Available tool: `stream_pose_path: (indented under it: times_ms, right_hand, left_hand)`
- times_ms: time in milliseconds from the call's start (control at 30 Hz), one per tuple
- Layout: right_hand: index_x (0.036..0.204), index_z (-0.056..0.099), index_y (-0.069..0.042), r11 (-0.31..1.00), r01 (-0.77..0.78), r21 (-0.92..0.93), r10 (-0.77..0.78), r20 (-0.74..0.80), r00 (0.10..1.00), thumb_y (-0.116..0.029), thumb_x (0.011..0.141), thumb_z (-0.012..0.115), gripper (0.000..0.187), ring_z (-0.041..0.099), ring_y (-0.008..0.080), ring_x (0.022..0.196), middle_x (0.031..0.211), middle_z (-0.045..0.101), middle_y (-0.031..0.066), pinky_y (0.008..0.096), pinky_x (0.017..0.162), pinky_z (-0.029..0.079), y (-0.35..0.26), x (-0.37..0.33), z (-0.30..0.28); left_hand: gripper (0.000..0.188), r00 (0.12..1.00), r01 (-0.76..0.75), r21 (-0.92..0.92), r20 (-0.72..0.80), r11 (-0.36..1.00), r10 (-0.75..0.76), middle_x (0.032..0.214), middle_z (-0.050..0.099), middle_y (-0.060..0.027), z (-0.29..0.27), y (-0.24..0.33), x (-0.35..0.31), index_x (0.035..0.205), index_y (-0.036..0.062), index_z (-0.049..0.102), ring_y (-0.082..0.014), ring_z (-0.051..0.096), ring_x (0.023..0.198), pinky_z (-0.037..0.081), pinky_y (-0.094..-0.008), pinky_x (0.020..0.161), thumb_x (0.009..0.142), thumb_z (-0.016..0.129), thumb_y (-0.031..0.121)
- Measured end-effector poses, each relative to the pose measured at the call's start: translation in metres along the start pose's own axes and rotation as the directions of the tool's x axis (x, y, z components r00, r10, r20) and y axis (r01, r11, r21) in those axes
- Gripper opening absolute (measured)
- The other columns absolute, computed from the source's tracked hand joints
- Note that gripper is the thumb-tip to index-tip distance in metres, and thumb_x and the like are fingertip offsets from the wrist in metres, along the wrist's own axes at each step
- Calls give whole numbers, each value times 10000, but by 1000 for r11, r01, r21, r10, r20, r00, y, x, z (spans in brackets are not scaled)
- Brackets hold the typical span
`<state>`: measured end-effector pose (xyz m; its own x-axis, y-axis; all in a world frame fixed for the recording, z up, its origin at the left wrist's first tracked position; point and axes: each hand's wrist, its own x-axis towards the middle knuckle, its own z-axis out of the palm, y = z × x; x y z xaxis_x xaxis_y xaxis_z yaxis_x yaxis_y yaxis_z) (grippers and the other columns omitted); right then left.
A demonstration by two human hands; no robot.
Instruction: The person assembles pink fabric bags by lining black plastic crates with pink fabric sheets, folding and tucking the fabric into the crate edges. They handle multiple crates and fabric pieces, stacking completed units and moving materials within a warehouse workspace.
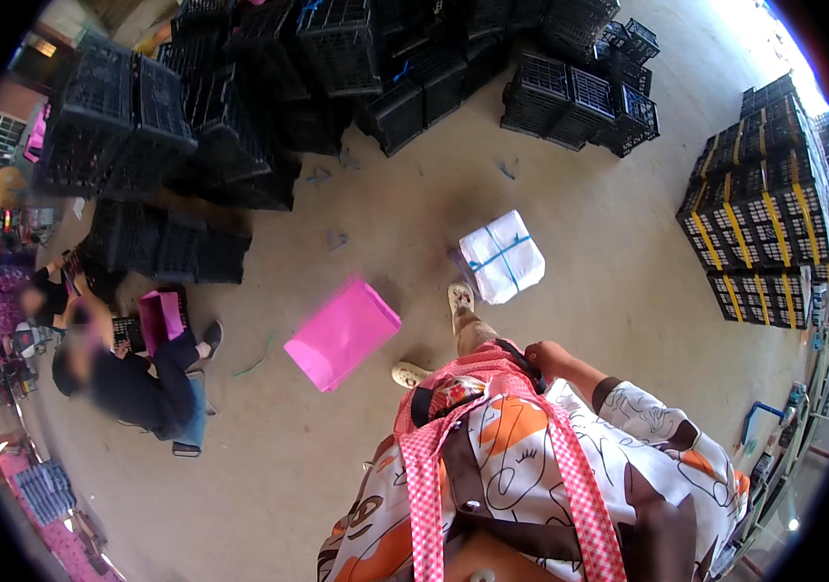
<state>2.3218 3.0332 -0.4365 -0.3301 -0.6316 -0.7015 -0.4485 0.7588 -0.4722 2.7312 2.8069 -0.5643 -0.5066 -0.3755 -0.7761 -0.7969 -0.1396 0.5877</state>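
Observation:
My right hand (pixel 548 359) is at my waist, its fingers curled closed against a black strap (pixel 521 363) beside my red-and-white checked apron (pixel 574 485). What it grips, if anything, is hidden. My left hand does not show; only the patterned sleeve on that side is in sight. Just ahead of my foot stands a white block-shaped bundle (pixel 502 254) tied crosswise with blue strapping. To the left, a bright pink stack of sheets (pixel 342 335) lies on the floor, slightly blurred. Neither hand touches the bundle or the pink stack.
Black plastic crates (pixel 230 126) are piled along the far left and ahead. Yellow-strapped crates (pixel 764 213) form a tall stack at the right. A person (pixel 133 383) sits on a low stool at the left, near a pink-lined crate (pixel 160 322). Strap scraps (pixel 337 240) litter the concrete floor.

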Motion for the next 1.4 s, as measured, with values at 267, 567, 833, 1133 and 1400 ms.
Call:
stream_pose_path:
  times_ms: [267,567,833,1133,1400]
  right_hand:
    - [939,609,-68,906,252,340,-205,-168,964,-9,766,526,200,608,135,581,703,613,67,313,498,482,-5,36,-119]
    - [927,623,-41,961,7,275,-10,8,1000,-251,887,529,233,616,262,773,842,650,154,363,728,474,12,97,-152]
    - [931,652,-56,998,10,-59,-4,92,996,-352,849,561,321,627,324,866,921,660,163,386,766,483,5,173,-146]
    - [988,643,-34,895,150,420,-203,84,976,-164,846,599,197,597,185,794,913,668,98,331,736,482,6,188,-162]
    - [949,609,-98,996,82,22,-80,-76,994,-314,872,550,236,622,348,805,867,633,154,416,673,497,3,204,-220]
  left_hand:
    - [171,961,-245,116,-105,963,257,865,615,-39,-11,110,28,982,29,578,-139,574,789,474,-321,640,838,622,109]
    - [115,959,34,-352,276,935,69,830,607,-22,-94,246,13,910,41,592,-129,560,720,468,-304,598,850,636,128]
    - [91,933,-33,-114,352,993,72,791,587,-9,-167,247,95,868,52,588,-109,551,685,439,-271,561,867,618,139]
    - [125,937,194,-175,324,965,-130,708,552,29,-203,208,140,786,102,581,-70,509,591,352,-232,465,889,584,172]
    - [117,911,187,-174,398,967,-105,713,561,18,-189,200,174,829,89,610,-74,489,587,347,-233,470,896,559,170]
